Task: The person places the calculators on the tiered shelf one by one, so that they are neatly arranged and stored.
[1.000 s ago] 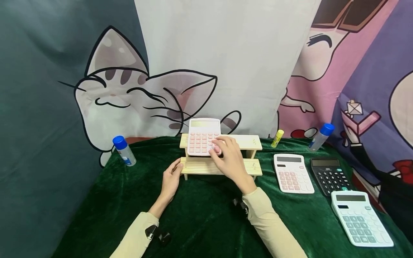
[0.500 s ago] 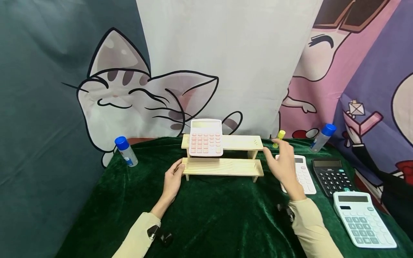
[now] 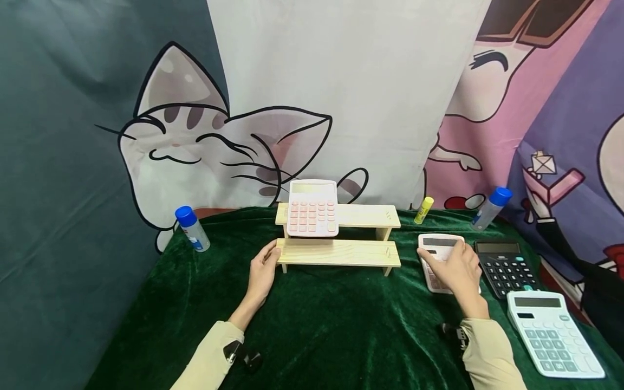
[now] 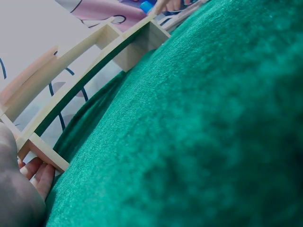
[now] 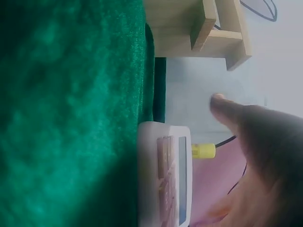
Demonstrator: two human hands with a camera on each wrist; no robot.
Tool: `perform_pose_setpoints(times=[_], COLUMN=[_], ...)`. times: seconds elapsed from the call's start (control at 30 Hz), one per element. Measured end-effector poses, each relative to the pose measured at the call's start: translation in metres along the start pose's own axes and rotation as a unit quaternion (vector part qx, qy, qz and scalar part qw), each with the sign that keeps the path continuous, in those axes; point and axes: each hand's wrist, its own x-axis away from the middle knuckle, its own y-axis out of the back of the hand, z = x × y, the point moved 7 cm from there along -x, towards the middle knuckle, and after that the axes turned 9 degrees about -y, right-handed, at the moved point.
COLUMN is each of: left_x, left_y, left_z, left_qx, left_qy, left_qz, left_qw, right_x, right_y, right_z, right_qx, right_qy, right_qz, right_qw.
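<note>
Right fingers (image 3: 469,262) above calculator (image 3: 442,251), thumb (image 5: 228,108) off edge

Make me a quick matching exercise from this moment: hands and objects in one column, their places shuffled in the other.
Things
1. Left hand
2. Right hand
3. Black calculator
4. Yellow tube

Places
A. Near the backdrop
B. Over a pink-keyed calculator
C. At the wooden stand's left end
D. Just behind the blue-keyed calculator

Pairs: 1-C, 2-B, 3-D, 4-A
</note>
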Motion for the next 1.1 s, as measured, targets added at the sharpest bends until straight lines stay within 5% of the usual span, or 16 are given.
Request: perform_pose_setpoints(times=[0.17,0.4,0.47,0.67,1.1], left_x=[0.000,0.007,0.005,-0.002,0.000], left_y=[0.000,-0.002,-0.001,-0.001,-0.001], left_z=[-0.005,-0.029,-0.023,-0.001,-0.002], left_qx=[0.002,-0.014,-0.007,0.002,-0.005], left_qy=[0.012,0.014,0.016,0.008,0.001], left_qz=[0.004,0.014,0.013,0.008,-0.001], left_qw=[0.9999,0.9997,0.9998,0.9999,1.0000], right_x=[-0.002,-0.004,-0.004,-0.006,-0.006], right_y=[-0.007,-0.016,-0.017,-0.018,-0.009], right_z=[-0.012,-0.021,-0.022,-0.021,-0.013], right_qx=[0.040,0.055,0.062,0.081,0.045], right_qy=[-0.045,-0.069,-0.070,-0.061,-0.032], right_qz=[0.045,0.114,0.124,0.109,0.053], right_qw=[0.9972,0.9896,0.9879,0.9889,0.9971])
